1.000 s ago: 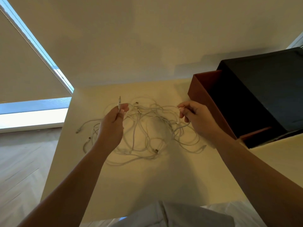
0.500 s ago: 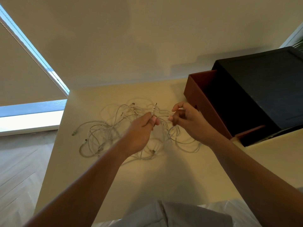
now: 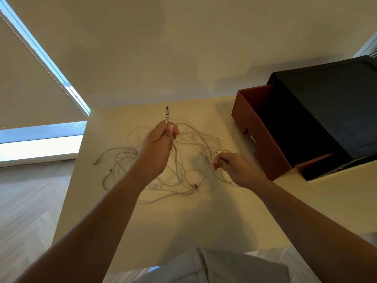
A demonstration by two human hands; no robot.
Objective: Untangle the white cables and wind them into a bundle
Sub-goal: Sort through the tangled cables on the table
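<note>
A tangle of white cables (image 3: pixel 183 172) lies spread on the pale table (image 3: pixel 183 231), with loose plug ends at the left and near the front. My left hand (image 3: pixel 157 148) is raised above the tangle and pinches one cable just below its plug (image 3: pixel 166 114), which points straight up. From that hand the cable arcs right and down toward my right hand (image 3: pixel 234 168), which pinches a strand low over the right side of the tangle. The cables under both hands are partly hidden.
A brown open box (image 3: pixel 263 144) with a dark inside stands at the table's right, next to a black box (image 3: pixel 330 111). The table's left edge (image 3: pixel 71 186) drops to a wooden floor. A wall runs behind the table's far edge.
My left hand has lifted the plug end up and away from my right hand. My right hand has moved right and lower, holding a strand, so the cable between them is drawn out.
</note>
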